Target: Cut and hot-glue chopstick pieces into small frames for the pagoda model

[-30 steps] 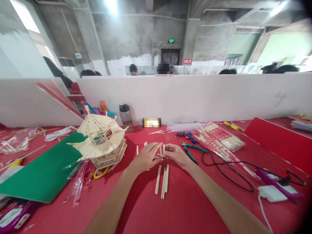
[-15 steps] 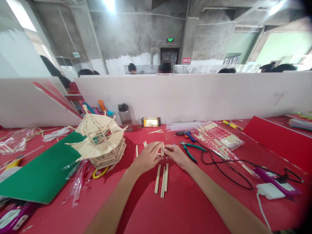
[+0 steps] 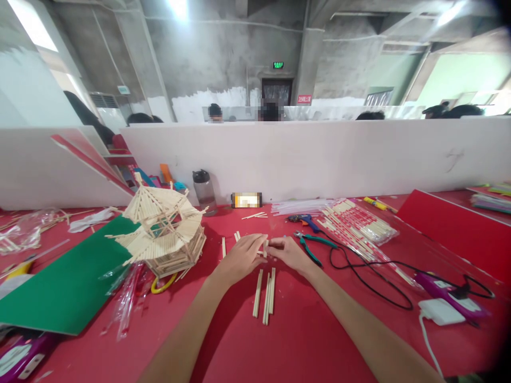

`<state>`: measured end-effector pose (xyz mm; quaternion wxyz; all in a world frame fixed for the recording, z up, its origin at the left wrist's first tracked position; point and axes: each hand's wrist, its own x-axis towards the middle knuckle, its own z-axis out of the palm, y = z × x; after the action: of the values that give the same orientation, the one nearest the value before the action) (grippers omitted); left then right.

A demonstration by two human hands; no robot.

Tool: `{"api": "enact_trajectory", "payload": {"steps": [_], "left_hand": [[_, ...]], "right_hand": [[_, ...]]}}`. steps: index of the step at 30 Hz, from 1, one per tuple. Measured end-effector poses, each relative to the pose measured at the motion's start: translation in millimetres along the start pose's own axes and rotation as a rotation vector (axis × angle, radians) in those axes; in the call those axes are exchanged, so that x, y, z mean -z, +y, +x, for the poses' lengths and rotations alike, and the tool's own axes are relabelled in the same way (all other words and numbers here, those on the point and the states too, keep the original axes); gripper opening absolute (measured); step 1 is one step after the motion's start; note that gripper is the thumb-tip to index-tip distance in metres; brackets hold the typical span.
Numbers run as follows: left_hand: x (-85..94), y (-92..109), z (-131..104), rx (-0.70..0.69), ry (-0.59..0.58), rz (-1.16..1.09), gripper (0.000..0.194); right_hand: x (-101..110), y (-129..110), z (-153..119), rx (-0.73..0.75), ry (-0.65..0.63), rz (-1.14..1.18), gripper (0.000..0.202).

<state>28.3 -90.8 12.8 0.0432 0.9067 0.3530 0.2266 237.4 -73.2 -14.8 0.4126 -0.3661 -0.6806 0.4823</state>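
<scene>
My left hand [image 3: 245,254] and my right hand [image 3: 290,251] meet in the middle of the red table. Short pale wooden sticks [image 3: 265,248] are between their fingertips. The fingers of my left hand curve around the sticks from the left, partly hiding them. On the other side, my right thumb and forefinger pinch close at the sticks' edge. Closer to me lie loose wooden sticks [image 3: 270,298] in small groups. To the left stands a tiered pavilion model [image 3: 167,234] built of similar sticks. More sticks [image 3: 224,248] rest beside my left hand.
Right of my hands lie green-handled cutters [image 3: 309,247], a blue glue gun [image 3: 309,222] with a black cable, and packed sticks [image 3: 359,223]. A bottle [image 3: 204,191] and phone [image 3: 246,200] stand near the white partition [image 3: 303,159]. A green board [image 3: 75,276] is at left.
My hands stay almost in place around the sticks, with only a slight shift of the fingers. The loose sticks and the model have not moved.
</scene>
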Motion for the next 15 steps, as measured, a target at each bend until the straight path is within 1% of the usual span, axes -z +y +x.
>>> {"api": "enact_trajectory", "payload": {"steps": [2, 4, 10, 15], "left_hand": [[0.3, 0.3, 0.0, -0.005, -0.010, -0.008, 0.059], [0.0, 0.7, -0.1, -0.009, -0.011, -0.016, 0.058], [-1.9, 0.3, -1.2, 0.002, -0.004, -0.056, 0.061], [-0.2, 6.1, 0.5, 0.027, 0.003, -0.220, 0.064]], "right_hand": [[-1.8, -1.8, 0.0, 0.048, 0.007, -0.030, 0.025], [-3.6, -3.5, -0.2, 0.062, 0.000, -0.024, 0.026], [-2.5, -6.3, -1.1, -0.009, -0.019, 0.095, 0.028], [4.9, -8.3, -4.0, -0.052, -0.061, 0.220, 0.032]]}}
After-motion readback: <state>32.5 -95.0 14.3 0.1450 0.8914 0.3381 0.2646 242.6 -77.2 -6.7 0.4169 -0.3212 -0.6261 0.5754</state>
